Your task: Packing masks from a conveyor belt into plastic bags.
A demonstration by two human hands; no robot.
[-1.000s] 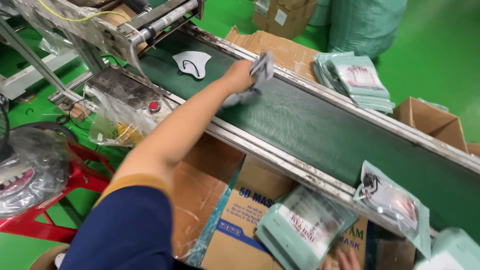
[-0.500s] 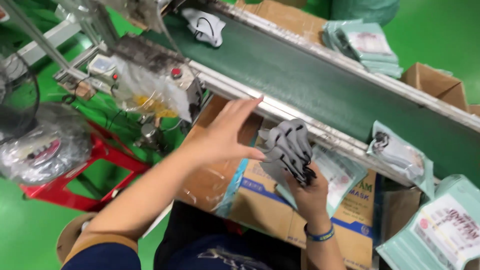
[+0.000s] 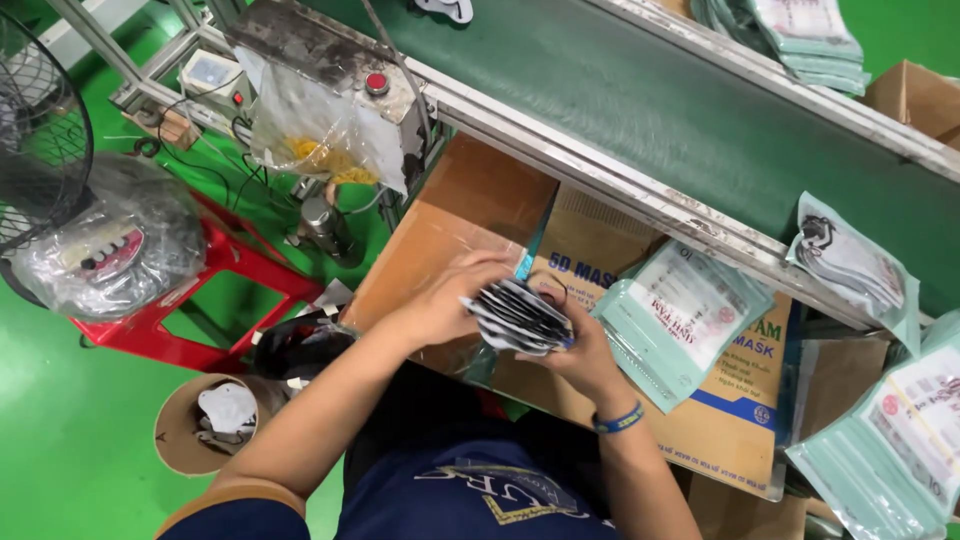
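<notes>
A green conveyor belt [image 3: 700, 120] ran across the far side, with one white mask [image 3: 445, 8] on it at the far edge. A control box [image 3: 320, 70] wrapped in clear plastic stood at its left end. Left of that, a fan [image 3: 35, 140] and a plastic-covered bundle [image 3: 110, 245] sat on a red stool [image 3: 215, 290] over the green floor [image 3: 70, 440]. A round tub [image 3: 205, 425] held a white mask near the stool. Cardboard boxes [image 3: 470, 215] stood below the belt, and mint-green pouches [image 3: 680, 315] lay at the right.

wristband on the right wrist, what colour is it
Blue. The wristband shows in the head view, just below the right hand holding the stack of masks.
</notes>
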